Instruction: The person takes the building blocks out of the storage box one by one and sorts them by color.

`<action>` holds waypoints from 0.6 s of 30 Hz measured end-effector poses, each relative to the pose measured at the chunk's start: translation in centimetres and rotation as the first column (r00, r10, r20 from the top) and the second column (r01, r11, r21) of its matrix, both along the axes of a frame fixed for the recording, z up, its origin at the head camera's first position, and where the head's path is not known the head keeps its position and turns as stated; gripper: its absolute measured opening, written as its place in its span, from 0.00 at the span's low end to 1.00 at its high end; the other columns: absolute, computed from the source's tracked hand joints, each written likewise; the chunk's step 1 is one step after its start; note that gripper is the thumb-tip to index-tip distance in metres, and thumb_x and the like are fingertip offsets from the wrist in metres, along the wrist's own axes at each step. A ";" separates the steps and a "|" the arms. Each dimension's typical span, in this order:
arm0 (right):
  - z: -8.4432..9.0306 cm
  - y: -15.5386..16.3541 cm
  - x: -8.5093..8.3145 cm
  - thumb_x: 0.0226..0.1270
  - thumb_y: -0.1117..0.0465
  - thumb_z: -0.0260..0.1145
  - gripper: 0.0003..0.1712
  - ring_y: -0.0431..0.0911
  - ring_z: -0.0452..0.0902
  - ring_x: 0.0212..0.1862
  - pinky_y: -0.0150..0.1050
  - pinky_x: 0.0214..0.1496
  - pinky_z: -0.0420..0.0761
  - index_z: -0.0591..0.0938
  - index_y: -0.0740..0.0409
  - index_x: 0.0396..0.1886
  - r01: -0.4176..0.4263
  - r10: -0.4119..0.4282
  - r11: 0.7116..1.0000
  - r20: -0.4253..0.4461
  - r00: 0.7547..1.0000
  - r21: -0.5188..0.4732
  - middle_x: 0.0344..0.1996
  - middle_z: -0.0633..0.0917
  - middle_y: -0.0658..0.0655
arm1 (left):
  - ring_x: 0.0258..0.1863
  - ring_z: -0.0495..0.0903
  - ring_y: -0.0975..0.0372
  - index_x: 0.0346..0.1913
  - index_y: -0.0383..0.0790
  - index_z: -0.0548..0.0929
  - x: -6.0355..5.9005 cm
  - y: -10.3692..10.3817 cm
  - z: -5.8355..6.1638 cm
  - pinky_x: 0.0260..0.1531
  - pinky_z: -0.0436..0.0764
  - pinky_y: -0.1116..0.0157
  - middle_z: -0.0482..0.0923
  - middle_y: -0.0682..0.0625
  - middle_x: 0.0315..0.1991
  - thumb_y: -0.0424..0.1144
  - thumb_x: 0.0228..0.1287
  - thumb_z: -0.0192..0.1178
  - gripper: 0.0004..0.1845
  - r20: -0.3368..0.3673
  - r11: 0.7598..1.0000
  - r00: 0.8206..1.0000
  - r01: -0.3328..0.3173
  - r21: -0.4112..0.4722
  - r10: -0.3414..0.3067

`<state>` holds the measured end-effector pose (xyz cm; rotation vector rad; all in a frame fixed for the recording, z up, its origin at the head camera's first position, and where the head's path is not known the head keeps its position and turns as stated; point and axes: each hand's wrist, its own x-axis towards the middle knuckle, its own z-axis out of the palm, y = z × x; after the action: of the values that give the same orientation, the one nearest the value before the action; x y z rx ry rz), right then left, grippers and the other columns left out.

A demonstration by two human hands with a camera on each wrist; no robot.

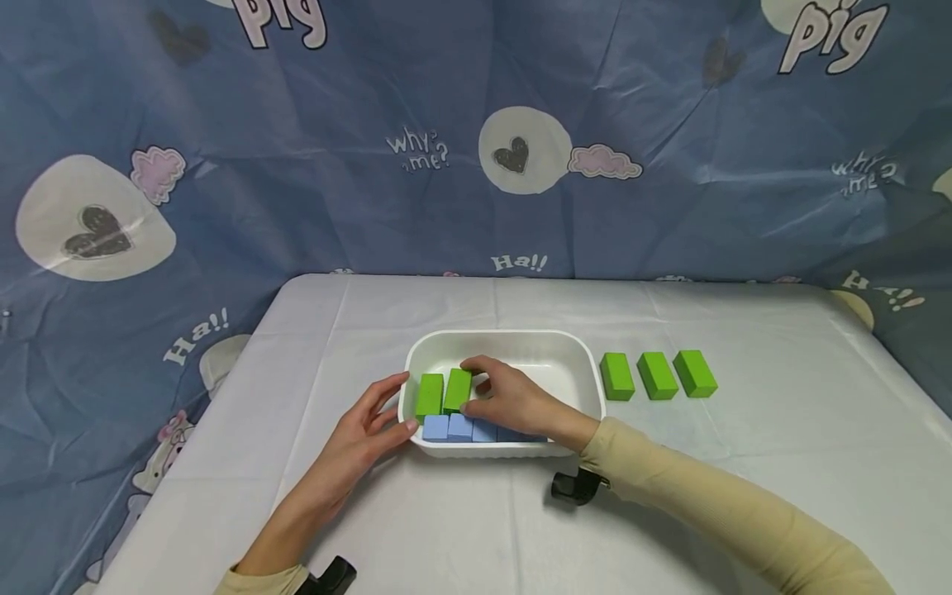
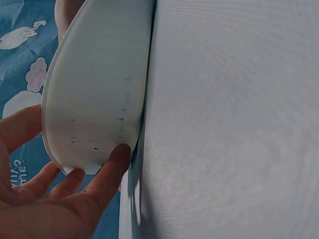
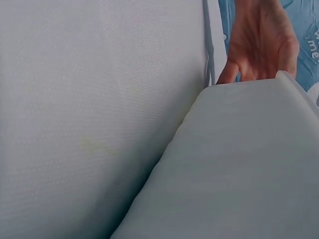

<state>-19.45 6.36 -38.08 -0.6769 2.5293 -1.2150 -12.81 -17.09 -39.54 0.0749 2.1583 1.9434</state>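
A white tray [image 1: 521, 336] sits mid-table with a row of blue blocks [image 1: 446, 428] along its near wall and two green blocks behind them. My right hand [image 1: 513, 397] reaches into the tray, its fingers curled round the second green block [image 1: 457, 388], which stands beside the first green block [image 1: 429, 394]. My left hand [image 1: 372, 426] rests against the tray's left end with straight fingers. In the left wrist view its thumb [image 2: 117, 159] touches the tray's outer wall [image 2: 94, 89]. The right wrist view shows only the tray's wall [image 3: 239, 169] and my left hand [image 3: 261, 40] beyond it.
Three more green blocks [image 1: 656, 375] lie in a row on the white tablecloth to the right of the tray. A blue printed cloth [image 1: 476, 149] hangs behind and around the table. Black wrist mounts [image 1: 573, 486] show under both forearms.
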 end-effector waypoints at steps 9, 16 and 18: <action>-0.1 0.1 0.0 0.60 0.65 0.71 0.36 0.54 0.78 0.54 0.45 0.55 0.77 0.69 0.62 0.68 0.015 -0.015 1.000 0.019 1.000 -0.004 0.60 0.76 0.59 | 0.69 0.64 0.54 0.73 0.50 0.63 0.0 0.0 0.0 0.58 0.74 0.54 0.55 0.52 0.74 0.34 0.66 0.64 0.35 0.001 1.000 1.000 0.005 0.012 -0.005; 0.0 0.0 -0.1 0.57 0.67 0.74 0.37 0.53 0.78 0.52 0.44 0.54 0.77 0.70 0.64 0.66 0.005 -0.005 1.000 -0.007 1.000 0.000 0.57 0.77 0.59 | 0.69 0.64 0.54 0.73 0.51 0.63 0.1 -0.1 0.0 0.59 0.74 0.54 0.56 0.52 0.74 0.35 0.66 0.65 0.35 -0.003 1.000 1.000 0.004 0.009 -0.004; 0.0 0.1 -0.1 0.56 0.66 0.74 0.37 0.53 0.78 0.51 0.44 0.54 0.77 0.71 0.63 0.65 0.022 -0.022 1.000 0.003 1.000 -0.007 0.56 0.78 0.58 | 0.69 0.64 0.53 0.73 0.50 0.63 0.1 0.0 0.0 0.58 0.74 0.55 0.55 0.51 0.74 0.35 0.65 0.65 0.35 -0.003 1.000 1.000 0.007 0.014 -0.007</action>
<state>-19.54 6.42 -38.13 -0.6501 2.5382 -1.2324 -12.76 -17.13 -39.53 0.0877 2.1439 1.9558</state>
